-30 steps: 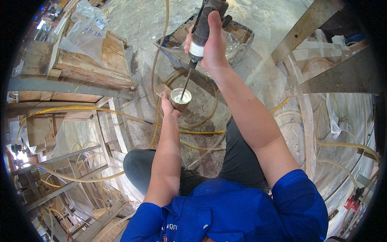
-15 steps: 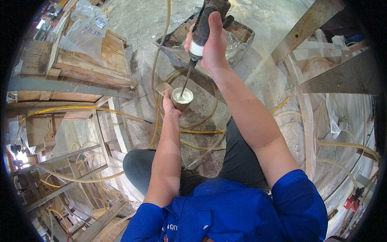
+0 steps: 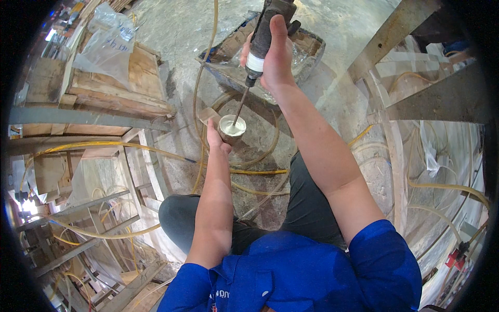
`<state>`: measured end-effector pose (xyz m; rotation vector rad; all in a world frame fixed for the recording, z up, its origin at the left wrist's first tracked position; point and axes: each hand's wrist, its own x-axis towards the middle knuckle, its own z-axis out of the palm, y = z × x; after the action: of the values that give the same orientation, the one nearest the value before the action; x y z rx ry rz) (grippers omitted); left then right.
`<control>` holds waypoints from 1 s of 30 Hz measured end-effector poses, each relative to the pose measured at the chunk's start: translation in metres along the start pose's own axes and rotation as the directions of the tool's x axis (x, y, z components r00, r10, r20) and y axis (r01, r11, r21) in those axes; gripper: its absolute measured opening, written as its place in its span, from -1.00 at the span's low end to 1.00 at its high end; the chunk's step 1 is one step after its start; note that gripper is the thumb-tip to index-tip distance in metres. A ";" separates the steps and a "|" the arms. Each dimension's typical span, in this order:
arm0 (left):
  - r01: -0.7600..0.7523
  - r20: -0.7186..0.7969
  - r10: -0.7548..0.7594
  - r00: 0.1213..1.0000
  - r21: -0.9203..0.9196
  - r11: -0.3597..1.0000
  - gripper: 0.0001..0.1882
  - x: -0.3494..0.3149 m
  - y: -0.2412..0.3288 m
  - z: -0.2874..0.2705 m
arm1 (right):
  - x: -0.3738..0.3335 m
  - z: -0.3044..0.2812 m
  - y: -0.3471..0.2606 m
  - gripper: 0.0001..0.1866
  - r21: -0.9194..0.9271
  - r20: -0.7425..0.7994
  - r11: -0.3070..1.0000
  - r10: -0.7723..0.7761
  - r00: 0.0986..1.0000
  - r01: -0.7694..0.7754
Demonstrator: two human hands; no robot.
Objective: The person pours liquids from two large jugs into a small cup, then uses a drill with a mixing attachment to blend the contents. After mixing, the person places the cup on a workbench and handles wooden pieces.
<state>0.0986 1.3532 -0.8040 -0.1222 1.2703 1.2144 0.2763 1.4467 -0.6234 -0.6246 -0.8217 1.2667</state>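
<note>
My right hand point(image 3: 278, 54) grips a dark power drill point(image 3: 271, 31) with a white band near its front end. From the drill a long thin rod point(image 3: 242, 104) slants down into a cup point(image 3: 232, 136) of white creamy liquid point(image 3: 234, 126). My left hand point(image 3: 217, 139) is wrapped round the cup's left side and holds it tilted above the floor. A flat, tan, rounded piece point(image 3: 209, 116) sticks out beside the cup at my left fingers; whether I hold it too, I cannot tell.
Behind the drill stands a worn box point(image 3: 306, 65) with clear plastic inside. Hoses point(image 3: 196, 88) loop over the concrete floor around the cup. Wooden crates point(image 3: 117, 99) and plastic bags point(image 3: 106, 52) are at left. Metal and wooden frames point(image 3: 392, 151) stand at right.
The cup and my left hand have shifted slightly left and down. The rod still reaches into the white liquid, whose surface looks different. My right hand keeps its hold on the drill.
</note>
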 end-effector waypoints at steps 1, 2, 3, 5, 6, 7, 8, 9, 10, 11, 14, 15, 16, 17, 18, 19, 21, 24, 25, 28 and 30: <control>-0.006 -0.018 0.006 1.000 0.011 1.000 -0.35 -0.003 -0.001 0.004 | 0.000 -0.001 0.000 -0.25 -0.005 -0.005 1.000 0.004 1.000 -0.004; -0.011 -0.036 0.012 0.999 0.022 1.000 -0.34 -0.006 -0.002 0.008 | 0.000 -0.002 0.000 -0.25 -0.007 -0.004 1.000 0.004 1.000 -0.004; -0.015 -0.053 0.017 0.998 0.033 0.999 -0.34 -0.008 -0.004 0.012 | -0.001 -0.004 0.000 -0.25 -0.011 -0.004 1.000 0.004 1.000 -0.004; -0.010 -0.032 0.011 0.999 0.017 1.000 -0.33 -0.007 -0.002 0.007 | -0.002 0.000 -0.001 -0.26 0.004 0.019 1.000 0.011 1.000 -0.011; -0.006 -0.021 0.007 1.000 0.009 1.000 -0.33 -0.005 -0.001 0.005 | -0.002 0.002 -0.002 -0.26 0.013 0.032 1.000 0.016 0.999 -0.017; -0.015 -0.016 0.015 1.000 0.005 1.000 -0.33 -0.003 0.000 0.002 | -0.003 0.003 -0.002 -0.26 0.022 0.046 1.000 0.022 0.999 -0.023; -0.024 -0.011 0.024 1.000 0.000 1.000 -0.33 -0.001 0.000 -0.002 | -0.003 0.005 -0.002 -0.26 0.028 0.049 0.999 0.024 0.998 -0.026; -0.032 -0.006 0.032 0.999 -0.005 0.999 -0.34 0.002 0.001 -0.006 | -0.004 0.007 -0.002 -0.26 0.034 0.053 0.999 0.027 0.998 -0.029; -0.024 -0.009 0.024 1.000 -0.005 1.000 -0.34 0.003 -0.001 -0.004 | -0.004 0.005 -0.002 -0.26 0.033 0.051 0.999 0.027 0.998 -0.029; -0.016 -0.012 0.016 1.000 -0.006 1.000 -0.35 0.004 -0.002 -0.002 | -0.004 0.004 -0.001 -0.26 0.031 0.041 0.999 0.027 0.999 -0.028; -0.011 0.013 0.011 1.000 -0.023 1.000 -0.37 0.008 -0.004 -0.006 | -0.005 0.006 -0.001 -0.25 0.042 0.029 0.998 0.034 0.999 -0.035; -0.012 0.027 0.013 1.000 -0.031 0.999 -0.38 0.009 -0.003 -0.009 | -0.005 0.007 -0.001 -0.25 0.051 0.030 0.998 0.039 0.999 -0.040; -0.010 0.012 0.010 1.000 -0.022 1.000 -0.37 0.009 -0.004 -0.007 | -0.005 0.006 -0.001 -0.25 0.054 0.026 0.998 0.042 0.999 -0.044; -0.008 -0.004 0.008 1.000 -0.013 1.000 -0.35 0.009 -0.006 -0.005 | -0.005 0.005 -0.001 -0.25 0.045 0.020 0.998 0.034 0.999 -0.035; -0.007 -0.019 0.006 1.000 -0.005 1.000 -0.34 0.009 -0.006 -0.004 | -0.005 0.004 -0.001 -0.25 0.036 0.015 0.999 0.026 1.000 -0.027; 0.001 -0.002 -0.001 1.000 -0.002 1.000 -0.35 0.009 -0.006 -0.005 | -0.005 0.005 -0.001 -0.25 0.031 0.013 0.999 0.018 1.000 -0.019; 0.016 0.032 -0.016 0.999 0.003 1.000 -0.36 0.010 -0.004 -0.008 | -0.004 0.006 -0.001 -0.25 0.029 0.027 1.000 -0.002 1.000 0.002; 0.087 0.077 -0.087 0.993 0.004 0.996 -0.35 0.007 -0.005 -0.002 | -0.002 0.000 0.000 -0.26 -0.002 0.008 1.000 -0.031 1.000 0.031; 0.081 0.061 -0.082 0.995 0.017 0.997 -0.34 0.007 -0.005 -0.003 | -0.002 0.002 0.000 -0.26 -0.008 0.003 0.999 -0.035 0.999 0.035; 0.072 0.030 -0.073 0.997 0.039 0.997 -0.34 0.006 -0.004 -0.003 | -0.002 0.003 -0.001 -0.26 -0.013 -0.020 0.999 -0.048 0.999 0.048; 0.076 0.034 -0.077 0.996 0.033 0.997 -0.34 0.005 -0.005 0.000 | -0.001 -0.001 -0.003 -0.27 -0.024 -0.011 0.998 -0.059 0.998 0.058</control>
<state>0.1014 1.3536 -0.8105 -0.1249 1.2431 1.1263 0.2784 1.4454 -0.6221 -0.6220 -0.8400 1.2008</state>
